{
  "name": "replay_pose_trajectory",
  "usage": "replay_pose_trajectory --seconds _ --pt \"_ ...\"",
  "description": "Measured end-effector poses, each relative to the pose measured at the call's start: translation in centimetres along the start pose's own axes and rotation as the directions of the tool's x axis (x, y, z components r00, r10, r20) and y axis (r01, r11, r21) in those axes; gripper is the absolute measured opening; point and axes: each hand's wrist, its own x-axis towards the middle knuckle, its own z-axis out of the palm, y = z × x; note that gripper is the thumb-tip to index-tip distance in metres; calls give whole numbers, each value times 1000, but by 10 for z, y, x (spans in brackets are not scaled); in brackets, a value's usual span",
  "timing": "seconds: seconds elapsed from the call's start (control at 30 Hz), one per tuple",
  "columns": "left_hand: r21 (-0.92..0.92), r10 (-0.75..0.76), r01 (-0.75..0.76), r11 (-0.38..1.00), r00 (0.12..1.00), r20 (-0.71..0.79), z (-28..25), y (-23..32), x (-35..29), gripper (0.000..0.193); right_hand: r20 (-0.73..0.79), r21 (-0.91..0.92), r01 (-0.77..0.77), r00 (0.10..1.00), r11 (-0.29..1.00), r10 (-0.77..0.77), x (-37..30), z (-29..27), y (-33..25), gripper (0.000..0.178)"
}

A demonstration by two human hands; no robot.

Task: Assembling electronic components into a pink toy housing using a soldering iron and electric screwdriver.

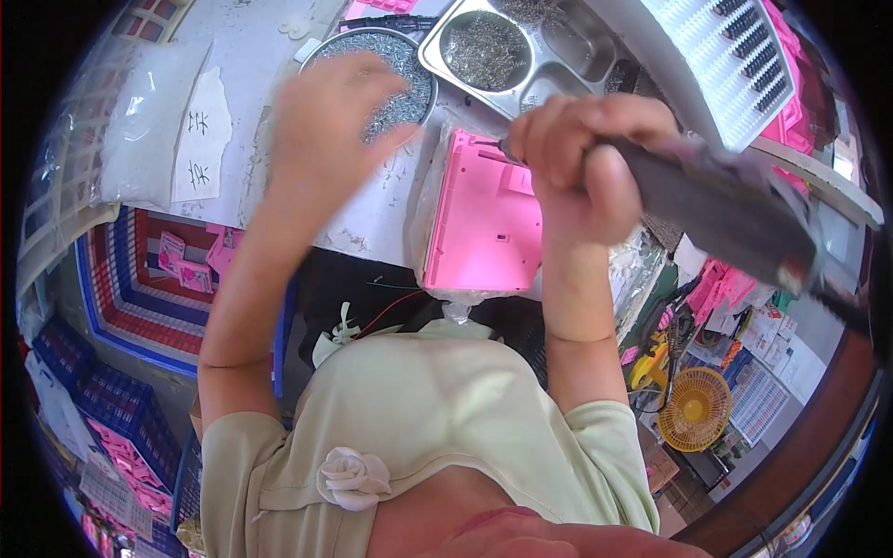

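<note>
My right hand (591,153) is wrapped round a dark electric screwdriver (716,191), its tip pointing left over the top of a pink plastic housing part (484,223). The part lies at the table's near edge on a clear plastic bag (423,209). Whether the tip touches the part I cannot tell. My left hand (330,130), blurred by motion, is over the left side of a round metal bowl (434,98) of small screws (395,70). Its thumb and fingers are apart, and nothing shows between them.
Right of the bowl stands a metal tray (581,42) with compartments of small metal pieces. A white ribbed rack (688,65) is at the far right. Left are a plastic bag (149,121) and a blue-rimmed basket (102,307) with pink parts. A yellow fan (693,409) is low right.
</note>
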Motion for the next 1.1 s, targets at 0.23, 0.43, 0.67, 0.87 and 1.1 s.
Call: replay_pose_trajectory --seconds 0.23,0.43,0.67,0.87,1.1 --pt "135 -57 44 990 994 89 10 -38 -10 10 21 -228 -73 997 971 80 -6 -11 27 18" --pt "247 -36 36 968 999 -4 28 -35 -4 11 147 -485 12 987 874 68 -6 -11 29 16" --pt "75 -11 0 997 991 136 23 -39 -4 12 87 -60 -91 992 994 96 -5 5 -4 22" --pt "-3 -17 18 1000 983 185 13 -37 -3 13 63 -371 -138 983 918 173 -29 -2 13 27" --pt "-240 83 -41 970 982 167 11 -13 -16 13 169 -264 -150 965 953 199 -20 -9 12 29"
